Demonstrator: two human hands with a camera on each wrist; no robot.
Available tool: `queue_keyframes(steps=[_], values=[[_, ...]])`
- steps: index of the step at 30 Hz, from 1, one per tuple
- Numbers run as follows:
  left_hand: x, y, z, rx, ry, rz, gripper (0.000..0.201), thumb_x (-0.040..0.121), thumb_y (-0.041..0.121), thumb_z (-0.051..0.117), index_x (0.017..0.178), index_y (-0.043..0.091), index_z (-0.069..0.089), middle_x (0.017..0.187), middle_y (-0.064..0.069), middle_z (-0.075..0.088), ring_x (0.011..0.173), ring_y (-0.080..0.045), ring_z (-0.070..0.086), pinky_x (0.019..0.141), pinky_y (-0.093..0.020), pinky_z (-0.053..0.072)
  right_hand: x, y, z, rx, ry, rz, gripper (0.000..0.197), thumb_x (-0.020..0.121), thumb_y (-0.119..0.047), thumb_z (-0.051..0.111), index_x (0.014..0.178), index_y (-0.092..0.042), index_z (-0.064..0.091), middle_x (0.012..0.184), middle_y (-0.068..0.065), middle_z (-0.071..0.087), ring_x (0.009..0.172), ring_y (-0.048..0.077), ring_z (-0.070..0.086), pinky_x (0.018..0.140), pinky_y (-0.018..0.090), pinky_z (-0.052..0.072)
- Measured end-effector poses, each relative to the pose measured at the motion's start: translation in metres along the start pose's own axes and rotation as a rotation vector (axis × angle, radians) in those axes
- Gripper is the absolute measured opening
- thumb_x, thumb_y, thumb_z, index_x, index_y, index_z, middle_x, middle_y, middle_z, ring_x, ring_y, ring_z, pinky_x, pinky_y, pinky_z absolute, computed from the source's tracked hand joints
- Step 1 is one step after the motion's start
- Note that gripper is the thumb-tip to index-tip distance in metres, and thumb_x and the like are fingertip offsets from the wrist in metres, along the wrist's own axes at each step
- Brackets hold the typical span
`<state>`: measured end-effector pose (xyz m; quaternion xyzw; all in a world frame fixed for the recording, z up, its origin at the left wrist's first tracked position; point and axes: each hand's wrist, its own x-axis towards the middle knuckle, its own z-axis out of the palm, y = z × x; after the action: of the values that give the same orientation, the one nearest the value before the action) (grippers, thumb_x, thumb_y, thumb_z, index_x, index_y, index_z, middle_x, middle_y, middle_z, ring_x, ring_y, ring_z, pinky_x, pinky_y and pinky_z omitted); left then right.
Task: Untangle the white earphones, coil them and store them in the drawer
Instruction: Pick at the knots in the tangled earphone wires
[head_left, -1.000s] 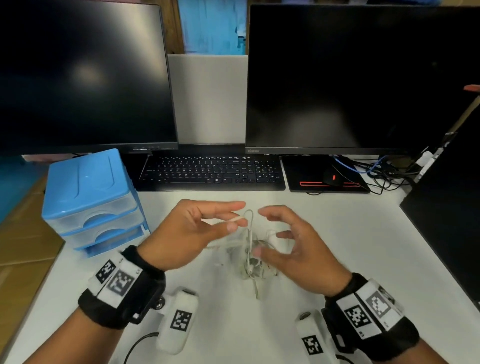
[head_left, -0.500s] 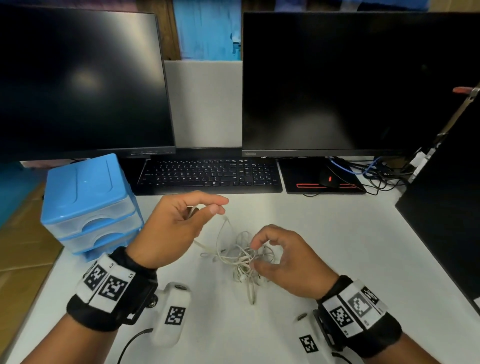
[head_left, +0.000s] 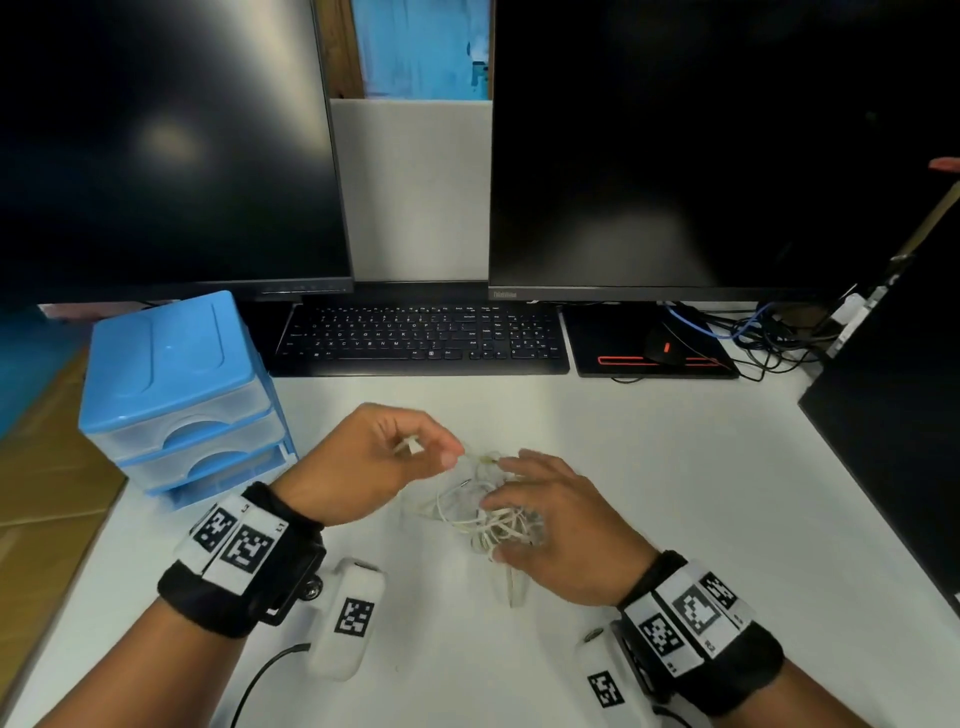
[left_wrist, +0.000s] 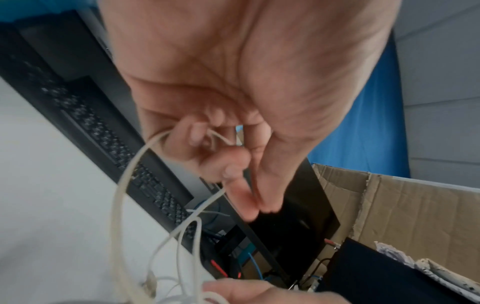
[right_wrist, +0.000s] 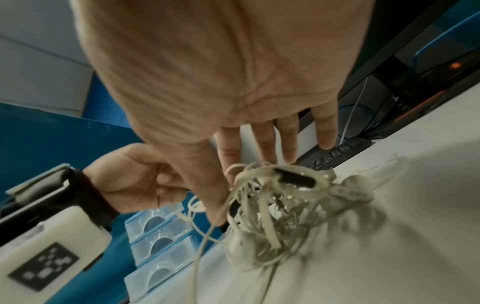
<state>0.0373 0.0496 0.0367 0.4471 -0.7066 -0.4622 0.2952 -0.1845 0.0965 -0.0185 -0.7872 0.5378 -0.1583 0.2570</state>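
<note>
The white earphones (head_left: 457, 512) are a tangled bundle just above the white desk (head_left: 675, 493), in front of the keyboard. My left hand (head_left: 447, 454) is just left of the bundle and pinches one strand (left_wrist: 122, 185) between thumb and curled fingers (left_wrist: 233, 170). My right hand (head_left: 501, 519) covers the bundle's right side and holds it between thumb and fingers. In the right wrist view the bundle (right_wrist: 285, 205) hangs at my right hand (right_wrist: 226, 197), with an inline remote showing. The blue drawer unit (head_left: 176, 395) stands at the left, its drawers closed.
A black keyboard (head_left: 421, 338) and two dark monitors (head_left: 675, 156) line the back of the desk. A mouse on a black pad (head_left: 660, 348) and loose cables (head_left: 769, 338) lie at the back right. A dark panel (head_left: 893, 415) borders the right edge.
My left hand has come down and to the right with its strand, close to the right hand. The right hand has stayed on the bundle.
</note>
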Motion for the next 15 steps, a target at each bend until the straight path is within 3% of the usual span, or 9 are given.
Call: queue_keyframes(steps=[1,3,5,7,10,15], values=[[-0.001,-0.001,0.002,0.013,-0.054,-0.039,0.007,0.085,0.009,0.072,0.089,0.013,0.077,0.082,0.001,0.071,0.055,0.004,0.053,0.059,-0.006,0.04,0.0,0.001,-0.001,-0.012,0.013,0.011,0.033,0.084,-0.031,0.071,0.116,-0.036,0.067,0.141,-0.015,0.048,0.138,0.007,0.031,0.116,0.032,0.024],[-0.001,-0.005,0.007,0.058,-0.133,-0.104,0.009,0.084,0.009,0.074,0.093,0.009,0.076,0.093,-0.002,0.072,0.049,0.009,0.051,0.055,-0.004,0.039,-0.001,0.001,-0.003,-0.023,0.073,0.023,0.017,0.088,-0.025,0.066,0.103,-0.03,0.07,0.115,-0.013,0.062,0.113,0.009,0.051,0.103,0.032,0.039],[-0.001,-0.011,0.013,0.105,-0.185,-0.129,0.013,0.081,0.016,0.078,0.093,0.018,0.077,0.098,0.002,0.074,0.058,0.01,0.055,0.059,-0.007,0.039,0.0,0.001,-0.005,-0.015,0.128,0.046,0.012,0.092,-0.022,0.06,0.1,-0.026,0.068,0.101,-0.012,0.063,0.096,0.01,0.056,0.089,0.03,0.044],[-0.001,-0.018,0.018,0.135,-0.215,-0.137,0.01,0.08,0.025,0.08,0.089,0.027,0.078,0.088,0.004,0.073,0.066,0.005,0.058,0.064,-0.012,0.04,0.001,0.004,-0.006,0.033,0.177,0.057,0.011,0.095,-0.021,0.057,0.1,-0.025,0.065,0.097,-0.012,0.063,0.091,0.01,0.057,0.084,0.029,0.046],[0.001,-0.019,0.024,0.096,-0.165,-0.115,0.005,0.083,0.027,0.076,0.08,0.024,0.078,0.07,0.006,0.064,0.06,0.001,0.051,0.065,-0.015,0.039,0.001,0.005,-0.008,0.113,0.219,0.03,0.008,0.096,-0.023,0.057,0.094,-0.026,0.064,0.09,-0.014,0.061,0.087,0.007,0.056,0.081,0.03,0.047],[0.001,-0.009,0.027,-0.114,-0.06,-0.029,0.008,0.077,0.026,0.077,0.083,0.022,0.08,0.079,0.001,0.075,0.074,-0.012,0.066,0.075,-0.022,0.049,-0.001,-0.011,-0.016,0.279,0.37,-0.075,0.007,0.091,-0.027,0.069,0.095,-0.027,0.074,0.092,-0.014,0.067,0.097,0.007,0.061,0.085,0.017,0.045]])
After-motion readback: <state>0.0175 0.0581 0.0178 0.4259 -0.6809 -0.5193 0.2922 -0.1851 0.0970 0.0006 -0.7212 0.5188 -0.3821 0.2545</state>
